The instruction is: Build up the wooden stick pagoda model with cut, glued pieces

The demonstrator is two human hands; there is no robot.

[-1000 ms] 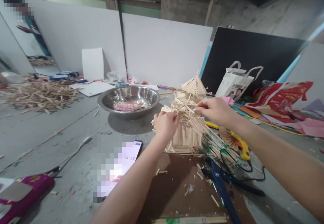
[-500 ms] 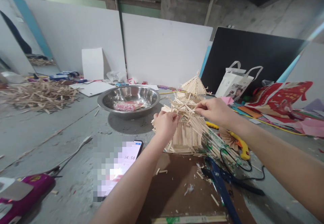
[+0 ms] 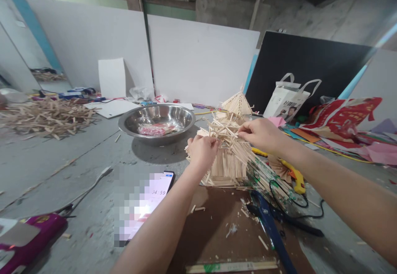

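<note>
A small house-like model built of thin wooden sticks stands on a brown board; its pointed stick roof rises at the back. My left hand is closed at the model's left side, fingertips pressed together against the upper sticks. From the right, my right hand pinches at the model's upper right edge. Whatever lies between the fingertips of either hand is too small to make out. Behind the left hand sits a steel basin with a clear plastic packet in it.
Blue-handled cutters lie right of the board, near bundled sticks and a yellow-handled tool. A phone showing a timer and a purple glue gun are at left. A stick pile lies far left.
Both hands stay almost in place at the model. The view has shifted very slightly, and the phone's timer reads 04:59 instead of 04:58.
</note>
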